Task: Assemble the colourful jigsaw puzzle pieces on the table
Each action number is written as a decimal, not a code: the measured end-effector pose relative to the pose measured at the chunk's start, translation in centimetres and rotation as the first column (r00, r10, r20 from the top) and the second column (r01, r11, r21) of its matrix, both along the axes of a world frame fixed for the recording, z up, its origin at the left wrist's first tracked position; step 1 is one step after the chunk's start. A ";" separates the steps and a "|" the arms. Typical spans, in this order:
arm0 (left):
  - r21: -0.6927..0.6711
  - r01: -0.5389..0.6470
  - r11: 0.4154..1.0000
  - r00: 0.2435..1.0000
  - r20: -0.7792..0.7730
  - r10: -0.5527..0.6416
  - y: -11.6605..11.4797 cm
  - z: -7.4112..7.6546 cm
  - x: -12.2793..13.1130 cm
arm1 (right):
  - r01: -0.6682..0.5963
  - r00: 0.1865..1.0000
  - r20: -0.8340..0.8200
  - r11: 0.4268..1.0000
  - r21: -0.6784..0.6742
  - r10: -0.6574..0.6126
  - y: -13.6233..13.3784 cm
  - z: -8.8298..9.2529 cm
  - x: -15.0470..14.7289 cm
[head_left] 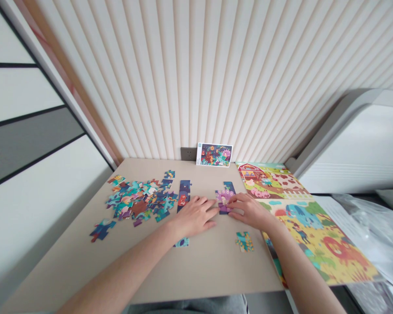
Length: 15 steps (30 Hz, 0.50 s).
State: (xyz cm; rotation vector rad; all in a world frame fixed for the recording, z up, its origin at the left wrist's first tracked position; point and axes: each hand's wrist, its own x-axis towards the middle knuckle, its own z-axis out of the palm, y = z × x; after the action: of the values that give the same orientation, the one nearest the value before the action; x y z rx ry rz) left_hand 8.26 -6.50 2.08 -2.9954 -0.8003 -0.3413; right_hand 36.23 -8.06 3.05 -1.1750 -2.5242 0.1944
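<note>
My left hand (198,213) lies palm down on the table, fingers stretched out and apart, with nothing visible in it. It covers part of a column of joined dark blue puzzle pieces (184,187) and sits above a teal piece (182,242). My right hand (250,211) has its bent fingertips on the right edge of a purple puzzle piece (225,196) with a pink fan pattern, joined to dark blue and purple ones. Its fingers hide part of that edge. A loose teal piece with yellow leaves (244,241) lies below the right hand.
A heap of loose puzzle pieces (140,200) spreads over the table's left side, with a few joined ones (102,230) nearer. A picture card (215,155) leans on the ribbed wall by a socket (188,153). Farm (275,181) and animal (324,240) puzzles lie right.
</note>
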 end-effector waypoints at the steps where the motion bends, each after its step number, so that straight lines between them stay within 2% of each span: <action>1: 0.001 -0.002 1.000 1.000 -0.001 0.002 0.0 0.0 0.0 | 0.001 1.000 0.003 1.000 0.003 -0.001 0.0 0.0 -0.1; 8: -0.007 -0.001 1.000 1.000 -0.009 0.001 0.1 -0.1 0.0 | 0.022 0.997 0.075 0.999 0.034 -0.025 0.1 0.0 -0.7; 15: -0.016 -0.010 1.000 1.000 -0.007 0.010 0.1 0.1 0.2 | 0.043 0.997 0.068 0.997 0.064 -0.047 0.3 -0.7 -0.8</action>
State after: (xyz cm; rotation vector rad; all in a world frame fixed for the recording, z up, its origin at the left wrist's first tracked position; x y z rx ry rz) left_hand 8.42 -6.38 2.19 -3.0041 -0.8213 -0.3263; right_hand 35.48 -7.74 2.32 -1.2329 -2.5403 0.0637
